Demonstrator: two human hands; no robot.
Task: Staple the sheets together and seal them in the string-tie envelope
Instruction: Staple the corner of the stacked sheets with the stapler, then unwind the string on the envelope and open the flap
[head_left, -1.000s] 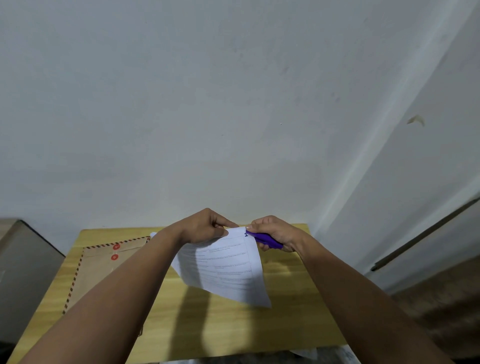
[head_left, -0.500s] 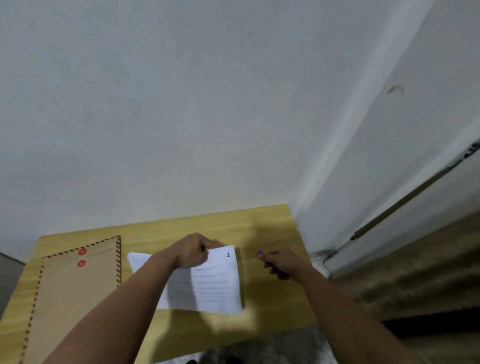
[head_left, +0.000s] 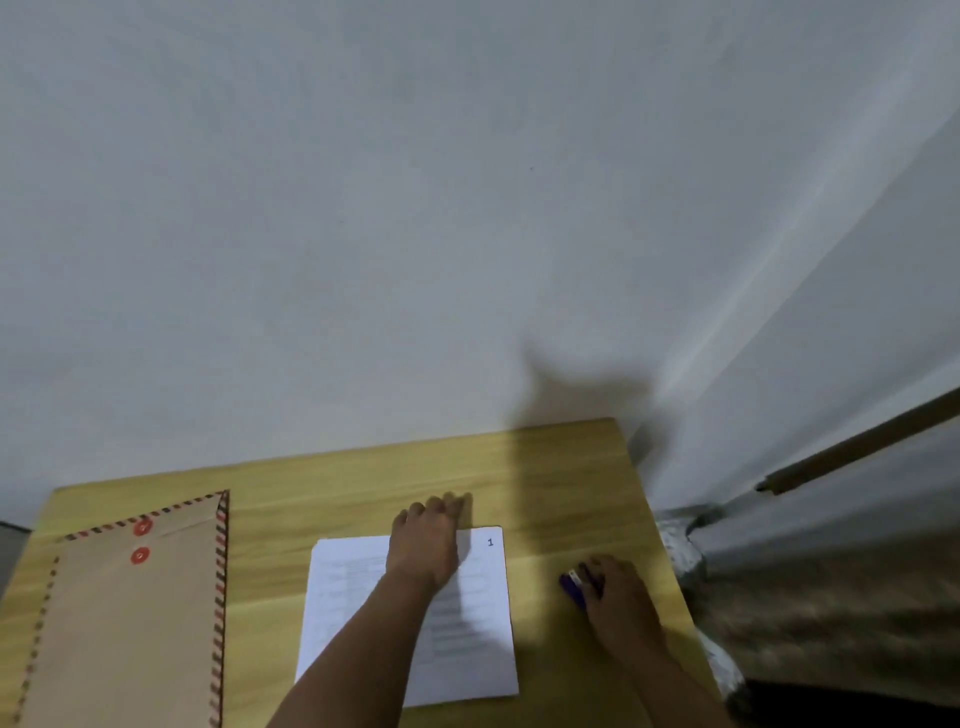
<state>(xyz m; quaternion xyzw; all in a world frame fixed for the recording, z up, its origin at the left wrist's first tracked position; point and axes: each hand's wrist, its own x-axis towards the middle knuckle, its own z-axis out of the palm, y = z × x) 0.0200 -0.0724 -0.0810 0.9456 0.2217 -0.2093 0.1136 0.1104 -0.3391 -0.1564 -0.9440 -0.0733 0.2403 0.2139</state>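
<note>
Item 1. Light yellow wood-grain tabletop (head_left: 363, 483), set against a pale grey wall (head_left: 363, 208).

Item 2. White printed paper sheets (head_left: 467, 649), lying flat near the middle of the tabletop, a "1" in the far right corner. Whether a staple is in place cannot be told.

Item 3. Left hand (head_left: 426, 545), palm down over the far edge of the sheets, fingers reaching onto the bare wood beyond; fingers look roughly straight, nothing held, though blur hides the tips.

Item 4. Small purple plastic stapler (head_left: 572, 587), on the tabletop to the right of the sheets, apart from them.

Item 5. Right hand (head_left: 618, 597), at the stapler; grip curled round it, the purple end showing past the fingers.

Item 6. Brown kraft string-tie envelope (head_left: 124, 634), red-and-dark striped border, two red button discs near its far end; flat on the left of the tabletop, well apart from the sheets.
</note>
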